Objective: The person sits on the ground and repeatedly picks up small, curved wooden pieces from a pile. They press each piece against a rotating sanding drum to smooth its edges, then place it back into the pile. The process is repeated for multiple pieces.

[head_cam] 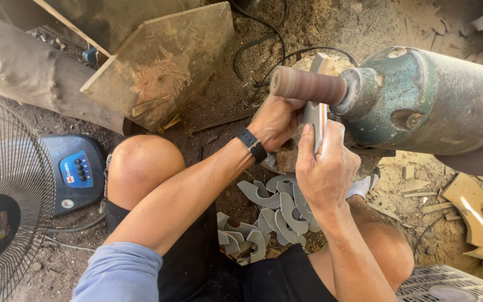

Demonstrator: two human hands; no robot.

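Both my hands grip one flat grey cut-out piece (314,114) with an orange edge, held upright just under a brown sanding drum (307,85). The drum sticks out leftward from a worn green motor housing (426,103). My left hand (275,120), with a black watch on the wrist, holds the piece from the left side. My right hand (325,168) clasps it from below and the near side. The piece touches or nearly touches the drum's underside. Between my knees on the ground lies a pile of similar grey curved cut-outs (272,215).
A standing fan (6,201) is at the left, beside a blue electrical box (76,170). A log (29,72) and a leaning board (163,61) lie beyond my left knee. Black cables (258,42) run over sawdust-covered ground. Wood scraps (476,212) lie at the right; a slatted plastic crate (448,282) at bottom right.
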